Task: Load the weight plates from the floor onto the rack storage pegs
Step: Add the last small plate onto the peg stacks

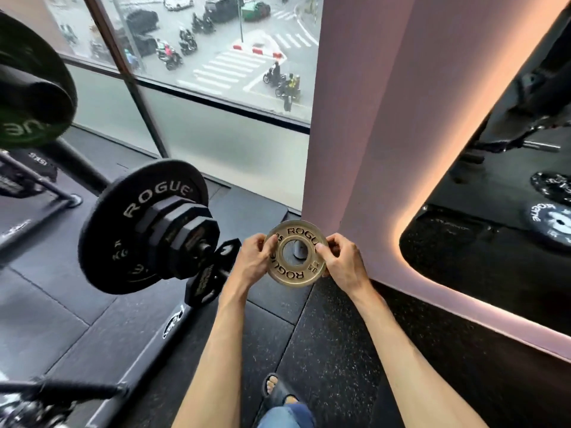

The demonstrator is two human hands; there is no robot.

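A small tan weight plate (292, 271) with black ROGUE lettering and a round centre hole hangs in the air in front of me. My left hand (251, 261) pinches its left rim and my right hand (341, 264) pinches its right rim. To the left, a storage peg (204, 247) sticks out toward me, carrying a large black ROGUE plate (123, 230) and several smaller black plates (182, 233) stacked in front of it. The tan plate is right of the peg's tip and apart from it.
A green-lettered black plate (27, 88) sits on an upper peg at far left. A small black plate (207, 279) leans below the loaded peg. A pink pillar (370, 134) stands just behind my hands, a mirror (494, 227) to the right, a window (216, 72) ahead.
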